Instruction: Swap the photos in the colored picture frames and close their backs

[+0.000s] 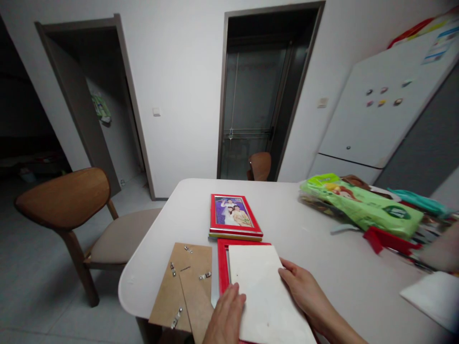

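A plain white sheet of paper or card (267,291) lies over a red picture frame (223,267) at the near edge of the table. My right hand (304,289) pinches the sheet's right edge, thumb on top and the other fingers partly hidden. My left hand (226,317) rests with fingers stretched out on the sheet's left edge. Left of the frame is a brown backing board (165,291) with metal clips and a fold-out stand. Just beyond, a second red frame (215,215) holds a photo of people and sits on what looks like another frame.
On the table's (304,248) right side are a green packet (366,205), a red strip (387,242), a white tissue-like piece (433,296) and other clutter. A wooden chair (68,196) stands at the left, another chair (260,165) behind the table. A white fridge (358,124) is at the back right.
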{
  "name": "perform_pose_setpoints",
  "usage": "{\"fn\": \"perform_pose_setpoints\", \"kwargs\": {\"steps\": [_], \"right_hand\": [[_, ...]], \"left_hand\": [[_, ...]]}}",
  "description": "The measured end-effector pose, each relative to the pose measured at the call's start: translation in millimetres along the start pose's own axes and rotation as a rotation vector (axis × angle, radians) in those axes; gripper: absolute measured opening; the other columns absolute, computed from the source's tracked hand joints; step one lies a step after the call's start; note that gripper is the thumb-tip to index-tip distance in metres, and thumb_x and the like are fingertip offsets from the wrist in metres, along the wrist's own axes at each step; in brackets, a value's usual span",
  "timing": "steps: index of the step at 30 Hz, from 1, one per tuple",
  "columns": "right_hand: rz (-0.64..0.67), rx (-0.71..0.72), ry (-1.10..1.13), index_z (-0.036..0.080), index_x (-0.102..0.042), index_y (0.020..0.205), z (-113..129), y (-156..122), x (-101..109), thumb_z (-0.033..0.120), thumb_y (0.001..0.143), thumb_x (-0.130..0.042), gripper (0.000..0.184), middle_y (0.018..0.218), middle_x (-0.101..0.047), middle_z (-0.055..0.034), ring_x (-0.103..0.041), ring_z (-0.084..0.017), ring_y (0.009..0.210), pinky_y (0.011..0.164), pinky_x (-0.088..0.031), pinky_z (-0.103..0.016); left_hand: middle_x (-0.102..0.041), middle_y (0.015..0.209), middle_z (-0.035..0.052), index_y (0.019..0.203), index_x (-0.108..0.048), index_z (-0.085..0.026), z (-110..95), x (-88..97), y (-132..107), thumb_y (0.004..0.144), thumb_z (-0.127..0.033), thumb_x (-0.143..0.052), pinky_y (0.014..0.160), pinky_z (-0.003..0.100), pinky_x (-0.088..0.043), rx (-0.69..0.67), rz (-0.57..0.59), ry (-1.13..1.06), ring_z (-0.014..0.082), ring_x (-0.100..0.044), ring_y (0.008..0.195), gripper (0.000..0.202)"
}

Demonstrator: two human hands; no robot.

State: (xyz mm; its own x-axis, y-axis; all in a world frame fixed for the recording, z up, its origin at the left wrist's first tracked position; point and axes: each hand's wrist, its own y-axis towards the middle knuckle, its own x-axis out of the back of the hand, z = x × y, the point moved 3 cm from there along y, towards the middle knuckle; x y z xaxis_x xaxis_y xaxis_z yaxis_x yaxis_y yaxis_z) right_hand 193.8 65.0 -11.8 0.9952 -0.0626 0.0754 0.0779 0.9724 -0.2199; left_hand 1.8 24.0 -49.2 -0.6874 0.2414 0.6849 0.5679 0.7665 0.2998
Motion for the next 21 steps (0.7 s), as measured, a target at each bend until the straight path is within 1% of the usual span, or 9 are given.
{"fn": "perform_pose_setpoints", "kwargs": {"steps": [2, 3, 7, 10, 13, 15, 17, 19, 21], "right_hand": [[-0.026, 0.045, -0.090, 0.010, -0.045, 0.114, -1, 6, -1, 0.023, 0.068, -0.033, 0.049, 0.077, -0.068, -0.0062, -0.062, -0.019, 0.068, 0.059, -0.046, -0.027], [-0.041, 0.081, -0.172, 0.010, -0.047, 0.111, 0, 8, -1, 0.023, 0.069, -0.033, 0.047, 0.079, -0.067, -0.0067, -0.062, -0.020, 0.070, 0.061, -0.045, -0.027], [-0.124, 0.253, -0.697, 0.012, -0.056, 0.095, 7, 10, -2, 0.023, 0.071, -0.032, 0.036, 0.086, -0.065, -0.0097, -0.059, -0.020, 0.078, 0.069, -0.042, -0.027], [-0.205, 0.262, -1.076, 0.015, -0.056, 0.089, 6, 7, -4, 0.028, 0.075, -0.032, 0.032, 0.083, -0.062, -0.0116, -0.058, -0.024, 0.075, 0.064, -0.041, -0.031], [-0.265, 0.231, -1.279, 0.016, -0.055, 0.089, 0, 3, -3, 0.033, 0.076, -0.033, 0.031, 0.083, -0.059, -0.0111, -0.058, -0.025, 0.071, 0.058, -0.040, -0.033], [-0.272, 0.233, -1.294, 0.016, -0.054, 0.094, 0, 0, -3, 0.034, 0.076, -0.033, 0.033, 0.088, -0.057, -0.0107, -0.057, -0.024, 0.072, 0.058, -0.041, -0.033], [-0.247, 0.261, -1.235, 0.016, -0.050, 0.103, 4, -6, -10, 0.034, 0.077, -0.033, 0.036, 0.094, -0.056, -0.0116, -0.056, -0.023, 0.079, 0.063, -0.041, -0.033], [-0.153, 0.347, -1.135, 0.015, -0.047, 0.110, 11, -14, -28, 0.033, 0.077, -0.034, 0.040, 0.100, -0.054, -0.0123, -0.053, -0.022, 0.088, 0.071, -0.041, -0.032], [0.000, 0.458, -1.039, 0.016, -0.049, 0.110, 17, -25, -58, 0.032, 0.077, -0.036, 0.039, 0.102, -0.054, -0.0111, -0.050, -0.021, 0.093, 0.079, -0.038, -0.031]], "left_hand": [[-0.029, 0.131, 0.0163, 0.126, -0.029, -0.015, 5, -6.8, 0, 0.072, -0.034, -0.055, 0.097, 0.042, -0.026, -0.072, 0.044, 0.105, 0.0266, -0.024, 0.121, 0.063], [-0.032, 0.130, 0.0156, 0.126, -0.029, -0.017, 7, -8.8, 0, 0.076, -0.034, -0.052, 0.097, 0.042, -0.027, -0.095, 0.058, 0.153, 0.0255, -0.027, 0.120, 0.058], [-0.043, 0.124, 0.0105, 0.125, -0.029, -0.022, 10, -11.3, 3, 0.081, -0.034, -0.045, 0.094, 0.039, -0.033, -0.162, 0.069, 0.308, 0.0221, -0.037, 0.115, 0.048], [-0.046, 0.122, 0.0091, 0.124, -0.030, -0.021, 8, -10.2, 5, 0.082, -0.032, -0.042, 0.093, 0.036, -0.036, -0.204, 0.053, 0.395, 0.0205, -0.041, 0.112, 0.045], [-0.045, 0.122, 0.0073, 0.126, -0.026, -0.024, 9, -0.1, 0, 0.084, -0.025, -0.039, 0.093, 0.034, -0.036, -0.210, 0.063, 0.424, 0.0186, -0.041, 0.112, 0.044], [-0.040, 0.126, 0.0074, 0.127, -0.025, -0.025, 14, 14.9, -11, 0.083, -0.024, -0.041, 0.092, 0.037, -0.036, -0.139, 0.108, 0.444, 0.0204, -0.038, 0.114, 0.047], [-0.035, 0.128, 0.0086, 0.126, -0.028, -0.026, 24, 36.4, -26, 0.079, -0.024, -0.046, 0.090, 0.045, -0.034, 0.010, 0.137, 0.507, 0.0250, -0.033, 0.116, 0.051], [-0.032, 0.130, 0.0106, 0.124, -0.032, -0.024, 35, 60.7, -41, 0.068, -0.021, -0.057, 0.091, 0.052, -0.029, 0.198, 0.101, 0.597, 0.0296, -0.028, 0.119, 0.062], [-0.029, 0.131, 0.0129, 0.123, -0.035, -0.019, 45, 80.4, -54, 0.056, -0.012, -0.061, 0.093, 0.051, -0.026, 0.363, 0.060, 0.668, 0.0308, -0.025, 0.120, 0.072]]}}
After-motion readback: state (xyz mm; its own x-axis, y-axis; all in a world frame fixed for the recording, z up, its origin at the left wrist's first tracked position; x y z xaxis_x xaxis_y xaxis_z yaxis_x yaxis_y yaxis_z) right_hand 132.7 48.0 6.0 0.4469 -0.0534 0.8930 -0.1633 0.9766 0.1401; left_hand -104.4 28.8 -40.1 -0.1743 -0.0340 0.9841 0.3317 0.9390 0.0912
